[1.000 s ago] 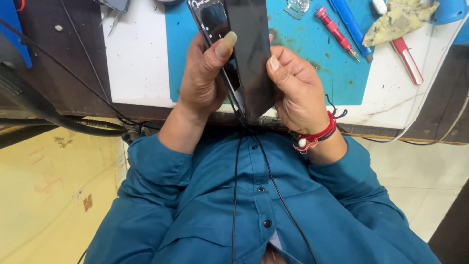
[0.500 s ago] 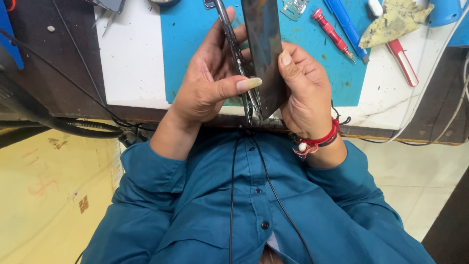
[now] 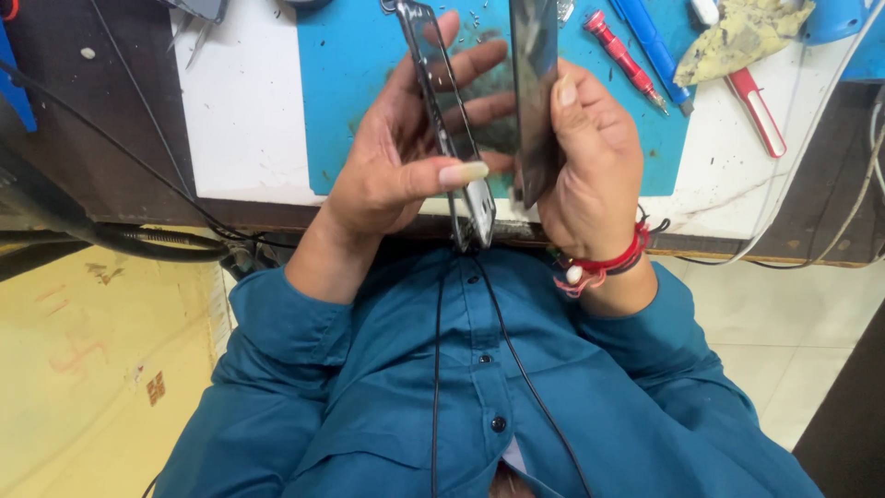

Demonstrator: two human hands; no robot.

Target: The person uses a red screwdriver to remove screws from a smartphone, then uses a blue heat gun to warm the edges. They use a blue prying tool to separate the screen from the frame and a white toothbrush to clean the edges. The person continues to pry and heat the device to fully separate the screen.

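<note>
— Phone frame [image 3: 449, 120] and screen panel [image 3: 535, 92], split apart and held on edge over the blue mat [image 3: 359, 101] — that's what you have up in front of your chest, yes?

— Yes. Your left hand [image 3: 406, 157] grips the frame, thumb pressed across its lower end and fingers spread behind it. Your right hand [image 3: 590, 157] clasps the dark panel, thumb along its near face, fingers wrapped round the back.

— Are the two parts touching?

— At the top they stand apart, with the mat showing between them. Near the bottom they come close together; you cannot tell from this angle whether they meet.

— And round about?

— A red screwdriver [image 3: 622, 55] and a blue tool [image 3: 654, 46] lie on the mat to your right, a yellowish cloth [image 3: 737, 37] beyond them. Tweezers [image 3: 189, 41] rest on the white bench [image 3: 240, 120] to your left. Red thread [image 3: 604, 266] circles your right wrist — two thin black cables [image 3: 442, 350] run down your teal shirt [image 3: 369, 387].
</note>
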